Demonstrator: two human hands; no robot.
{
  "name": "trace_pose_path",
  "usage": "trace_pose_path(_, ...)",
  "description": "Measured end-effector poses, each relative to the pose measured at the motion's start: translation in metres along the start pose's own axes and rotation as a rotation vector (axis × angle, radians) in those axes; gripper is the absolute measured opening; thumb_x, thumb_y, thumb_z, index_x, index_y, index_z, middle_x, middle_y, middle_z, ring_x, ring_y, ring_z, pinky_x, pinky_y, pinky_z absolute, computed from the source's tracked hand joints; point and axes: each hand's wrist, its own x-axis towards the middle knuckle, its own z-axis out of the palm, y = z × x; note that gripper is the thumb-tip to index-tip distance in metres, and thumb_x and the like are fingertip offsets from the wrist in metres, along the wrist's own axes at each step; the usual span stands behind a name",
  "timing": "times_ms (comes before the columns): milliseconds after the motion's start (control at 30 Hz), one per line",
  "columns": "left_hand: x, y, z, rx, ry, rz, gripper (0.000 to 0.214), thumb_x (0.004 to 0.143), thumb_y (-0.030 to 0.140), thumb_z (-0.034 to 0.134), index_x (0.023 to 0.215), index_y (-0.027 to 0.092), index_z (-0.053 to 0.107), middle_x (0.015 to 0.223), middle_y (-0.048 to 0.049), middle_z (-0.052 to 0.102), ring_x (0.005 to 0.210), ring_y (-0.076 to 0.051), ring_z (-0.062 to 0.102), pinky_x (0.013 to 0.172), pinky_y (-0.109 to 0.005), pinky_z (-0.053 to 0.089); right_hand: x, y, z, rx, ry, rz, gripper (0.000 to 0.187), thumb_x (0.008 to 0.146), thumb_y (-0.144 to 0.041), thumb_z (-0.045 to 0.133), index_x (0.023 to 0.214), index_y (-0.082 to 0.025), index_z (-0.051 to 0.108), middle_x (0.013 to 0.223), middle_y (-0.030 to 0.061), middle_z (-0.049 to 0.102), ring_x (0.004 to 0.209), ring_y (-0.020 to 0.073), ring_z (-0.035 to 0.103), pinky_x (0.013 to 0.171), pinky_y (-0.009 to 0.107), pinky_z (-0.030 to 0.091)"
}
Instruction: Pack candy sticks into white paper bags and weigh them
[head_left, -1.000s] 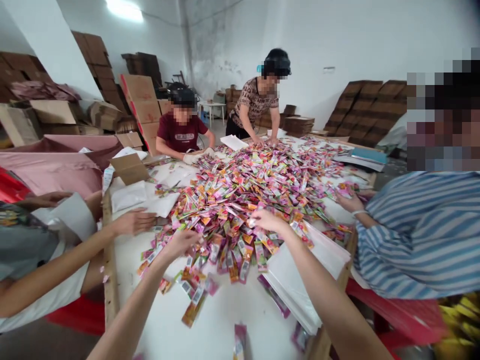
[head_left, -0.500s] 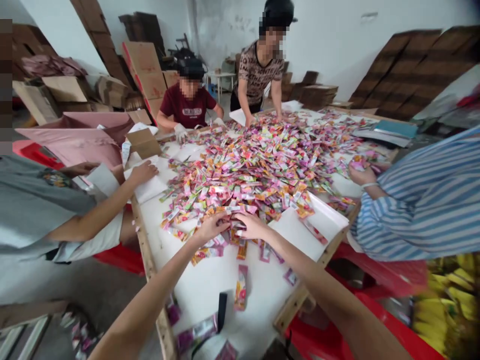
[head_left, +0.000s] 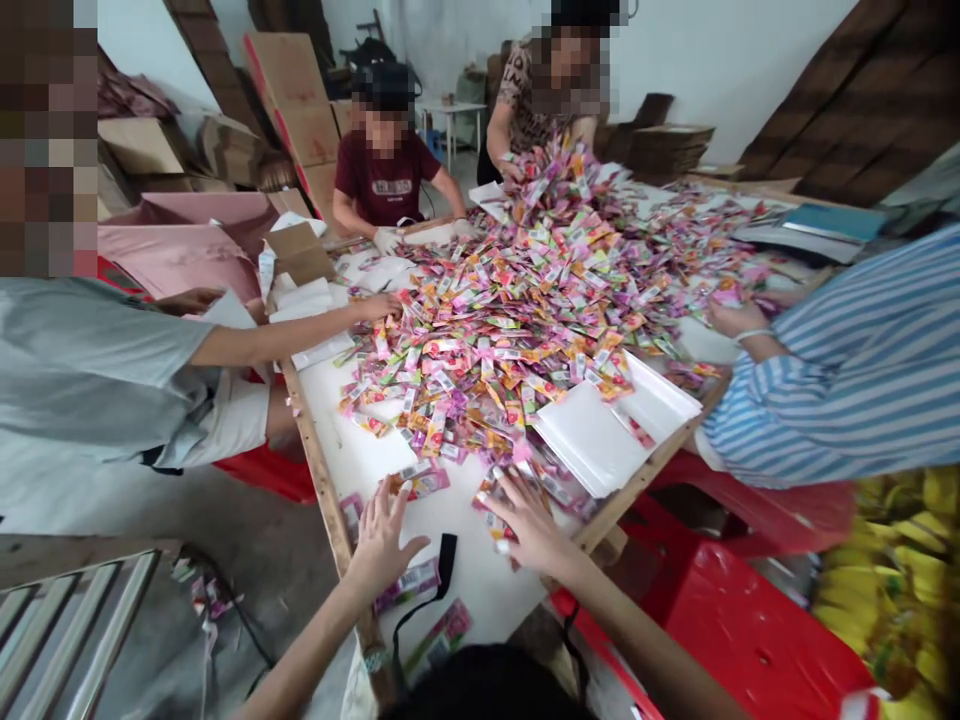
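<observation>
A big heap of small colourful sachets covers the middle of the white table. My left hand hovers or rests near the table's left edge, fingers spread, close to a few loose sachets. On the right, my right hand lies palm down with spread fingers over several sachets at the near side of the heap. Whether it presses on them I cannot tell. A black strap lies between my arms, beside a purple sachet.
A white tray stands at the table's right edge. One person in grey reaches in from the left; another in blue stripes sits right. Two people work at the far side. A red stool stands at lower right.
My hands have come apart and drawn back toward me, away from the sachets between them. The far person now lifts a mound of sachets, and the left person's hand has reached the heap.
</observation>
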Motion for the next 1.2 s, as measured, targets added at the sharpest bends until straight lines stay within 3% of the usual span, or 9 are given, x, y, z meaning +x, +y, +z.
trace_pose_path(200, 0.038, 0.009, 0.001, 0.098, -0.017, -0.154, 0.061, 0.081, 0.038, 0.057, 0.134, 0.013, 0.044, 0.15, -0.0236, 0.027, 0.139, -0.041, 0.023, 0.105, -0.059, 0.028, 0.041, 0.003, -0.011, -0.034, 0.271, 0.025, 0.049, 0.081, -0.007, 0.045, 0.126, -0.024, 0.057, 0.138, 0.0119, 0.046, 0.124, 0.0269, 0.046, 0.101, 0.044, 0.041)
trace_pose_path(300, 0.038, 0.007, 0.009, 0.097, 0.035, -0.268, 0.061, 0.08, 0.043, 0.056, 0.133, 0.013, 0.046, 0.149, -0.0246, 0.028, 0.138, -0.045, 0.021, 0.102, -0.064, 0.027, 0.037, 0.006, -0.008, 0.003, 0.379, 0.083, 0.054, 0.078, -0.01, 0.049, 0.13, -0.021, 0.052, 0.138, 0.0131, 0.044, 0.129, 0.0289, 0.039, 0.105, 0.047, 0.037)
trace_pose_path(367, 0.04, 0.013, 0.018, 0.037, 0.052, -0.282, 0.06, 0.081, 0.04, 0.056, 0.132, 0.012, 0.045, 0.147, -0.0264, 0.03, 0.137, -0.045, 0.022, 0.101, -0.065, 0.028, 0.032, 0.005, 0.005, 0.019, 0.37, 0.137, 0.062, 0.074, -0.012, 0.054, 0.135, -0.017, 0.046, 0.142, 0.0155, 0.038, 0.135, 0.0322, 0.03, 0.109, 0.052, 0.031)
trace_pose_path(467, 0.053, 0.03, 0.025, -0.162, 0.072, -0.102, 0.061, 0.081, 0.028, 0.055, 0.137, 0.013, 0.036, 0.147, -0.0244, 0.029, 0.14, -0.037, 0.023, 0.104, -0.056, 0.033, 0.03, -0.002, 0.022, 0.104, 0.212, 0.033, 0.066, 0.072, -0.015, 0.059, 0.136, -0.018, 0.044, 0.144, 0.0138, 0.037, 0.136, 0.0308, 0.029, 0.111, 0.052, 0.028)
trace_pose_path(600, 0.07, 0.036, 0.013, -0.33, 0.149, 0.056, 0.057, 0.084, 0.027, 0.051, 0.137, 0.02, 0.033, 0.147, -0.0188, 0.033, 0.137, -0.029, 0.032, 0.104, -0.047, 0.038, 0.028, 0.001, 0.006, 0.275, 0.22, 0.004, 0.046, 0.08, -0.018, 0.05, 0.126, -0.022, 0.054, 0.138, 0.0119, 0.044, 0.13, 0.0249, 0.041, 0.106, 0.043, 0.039)
trace_pose_path(767, 0.062, 0.007, 0.009, -0.155, 0.225, -0.096, 0.056, 0.082, 0.037, 0.055, 0.131, 0.013, 0.04, 0.142, -0.0237, 0.036, 0.134, -0.038, 0.032, 0.104, -0.056, 0.035, 0.024, 0.029, -0.019, 0.265, 0.452, 0.175, 0.043, 0.079, -0.018, 0.048, 0.122, -0.021, 0.053, 0.123, 0.0129, 0.055, 0.118, 0.0267, 0.051, 0.099, 0.046, 0.044)
trace_pose_path(933, 0.054, -0.001, 0.016, -0.195, 0.18, -0.166, 0.049, 0.082, 0.027, 0.052, 0.129, 0.016, 0.043, 0.118, -0.0159, 0.051, 0.112, -0.03, 0.053, 0.094, -0.048, 0.045, 0.04, 0.027, 0.0, 0.274, 0.299, 0.052, 0.055, 0.075, -0.019, 0.053, 0.13, -0.022, 0.046, 0.13, 0.0116, 0.052, 0.124, 0.0277, 0.047, 0.105, 0.047, 0.038)
trace_pose_path(1100, 0.051, -0.011, 0.001, -0.333, 0.121, -0.351, 0.064, 0.075, 0.032, 0.061, 0.132, 0.016, 0.039, 0.107, -0.0105, 0.051, 0.075, -0.018, 0.061, 0.078, -0.043, 0.054, 0.041, 0.026, 0.004, 0.269, 0.482, 0.144, 0.049, 0.079, -0.02, 0.049, 0.128, -0.021, 0.048, 0.129, 0.0128, 0.051, 0.123, 0.0261, 0.046, 0.105, 0.046, 0.038)
trace_pose_path(1200, 0.053, -0.004, 0.002, -0.485, 0.151, -0.395, 0.061, 0.075, 0.036, 0.061, 0.129, 0.016, 0.041, 0.11, -0.0112, 0.049, 0.074, -0.017, 0.062, 0.072, -0.042, 0.056, 0.042, 0.02, 0.005, 0.193, 0.391, 0.092, 0.058, 0.075, -0.021, 0.057, 0.132, -0.021, 0.045, 0.132, 0.0139, 0.049, 0.126, 0.0308, 0.042, 0.104, 0.052, 0.035)
